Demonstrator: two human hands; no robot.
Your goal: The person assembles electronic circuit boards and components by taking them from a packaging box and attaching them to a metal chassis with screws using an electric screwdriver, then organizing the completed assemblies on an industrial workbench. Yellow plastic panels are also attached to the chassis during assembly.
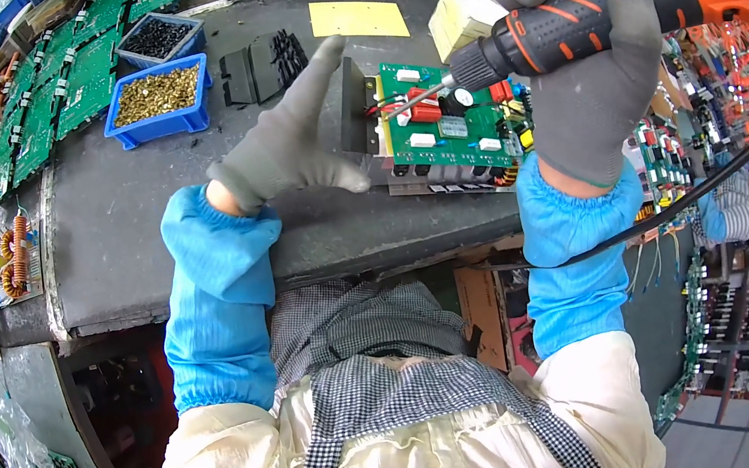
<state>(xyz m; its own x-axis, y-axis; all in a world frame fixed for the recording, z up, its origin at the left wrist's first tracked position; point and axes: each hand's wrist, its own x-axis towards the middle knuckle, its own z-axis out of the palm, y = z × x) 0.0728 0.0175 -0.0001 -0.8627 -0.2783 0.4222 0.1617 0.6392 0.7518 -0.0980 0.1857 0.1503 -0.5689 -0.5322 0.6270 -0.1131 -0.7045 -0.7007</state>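
My right hand [602, 95], in a grey glove, is wrapped round an orange and black power screwdriver [595, 15]. Its thin bit points left and its tip lies over the left part of a green circuit board assembly [465, 126], by a red component; whether it touches a screw I cannot tell. Red, white and black parts stand on the board, and a dark metal plate [357, 114] rises along its left edge. Beside that plate is my left hand [292, 144], also gloved, its thumb and fingers spread apart and nothing in its grasp.
On the dark workbench [125, 205] stand a blue bin of brass-coloured screws [157, 97] and a bin of small black parts [159, 39]. Black plates [263, 68], a yellow sheet [357, 19] and a white box [465, 17] lie farther back. A black cable [647, 225] crosses my right forearm. Another person's arm [733, 211] shows at right.
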